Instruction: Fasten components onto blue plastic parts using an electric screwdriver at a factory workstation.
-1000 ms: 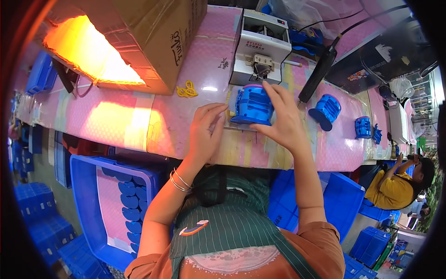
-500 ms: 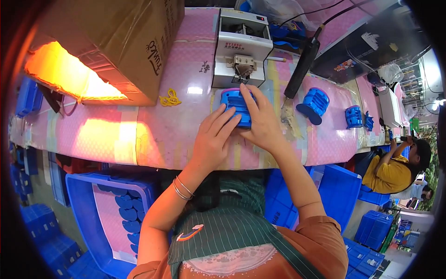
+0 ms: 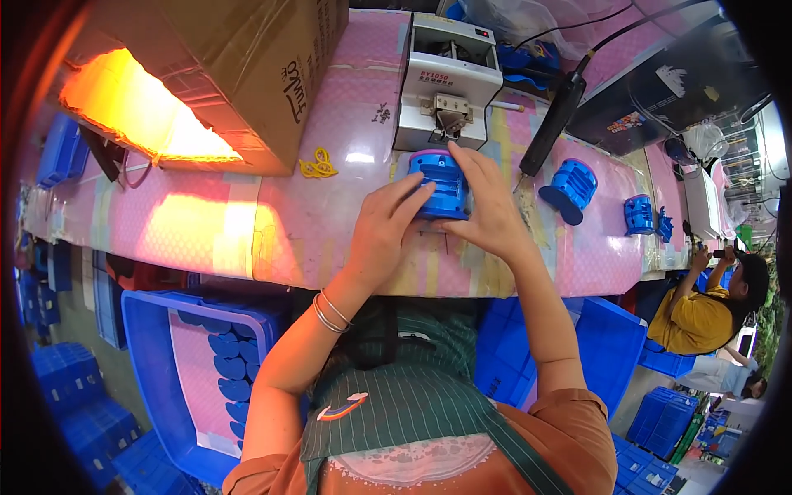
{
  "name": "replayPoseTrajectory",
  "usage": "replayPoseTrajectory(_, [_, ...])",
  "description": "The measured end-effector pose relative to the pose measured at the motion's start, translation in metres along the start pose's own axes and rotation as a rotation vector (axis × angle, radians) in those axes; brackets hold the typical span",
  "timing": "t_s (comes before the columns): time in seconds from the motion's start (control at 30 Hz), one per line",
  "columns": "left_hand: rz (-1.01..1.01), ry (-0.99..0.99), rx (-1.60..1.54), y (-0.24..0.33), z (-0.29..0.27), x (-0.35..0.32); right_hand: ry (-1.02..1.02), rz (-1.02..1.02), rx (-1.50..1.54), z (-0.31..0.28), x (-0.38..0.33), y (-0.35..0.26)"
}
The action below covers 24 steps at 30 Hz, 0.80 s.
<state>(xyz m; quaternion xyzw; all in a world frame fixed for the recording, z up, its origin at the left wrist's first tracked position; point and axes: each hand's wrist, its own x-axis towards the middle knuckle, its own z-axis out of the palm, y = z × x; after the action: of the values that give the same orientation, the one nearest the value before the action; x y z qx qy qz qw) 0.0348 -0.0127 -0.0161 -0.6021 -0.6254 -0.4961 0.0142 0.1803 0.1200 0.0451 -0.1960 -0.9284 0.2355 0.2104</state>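
Observation:
A blue plastic housing with a ribbed, slotted middle stands on the table just in front of a silver-grey screw feeder. My left hand closes on its left side, fingertips on the slotted face. From the right, my right hand grips it, fingers along the far right edge and thumb at the near edge. Part of the housing is hidden by my fingers. To the right of my hand, a black corded tool slants down to the tabletop. Beyond it sits a second blue housing.
A cardboard box with a brightly lit opening stands at the left, yellow loops beside it. More blue parts lie far right. Below the table edge is a blue crate of blue pieces. A person in yellow sits at the right.
The whole view has shifted slightly, the table things sitting a little further right. My left fingers have drawn back toward the housing's left side; my right hand stays on it.

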Motion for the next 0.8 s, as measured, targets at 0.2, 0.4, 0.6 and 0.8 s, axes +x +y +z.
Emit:
replayPoseTrajectory(0.2, [-0.076, -0.027, -0.041, -0.007, -0.003, 0.000, 0.005, 0.023, -0.020, -0.004, 0.002, -0.009])
replayPoseTrajectory(0.4, [-0.071, -0.059, 0.010, 0.000, -0.002, 0.001, 0.104, 0.024, 0.039, 0.014, -0.008, 0.000])
replayPoseTrajectory(0.6, [0.089, -0.117, 0.178, 0.014, 0.007, 0.006, 0.086, -0.008, 0.073, 0.024, -0.013, 0.020])
replayPoseTrajectory(0.8, [0.135, -0.130, 0.268, 0.017, 0.007, 0.014, 0.084, 0.154, 0.220, 0.019, -0.023, 0.026])
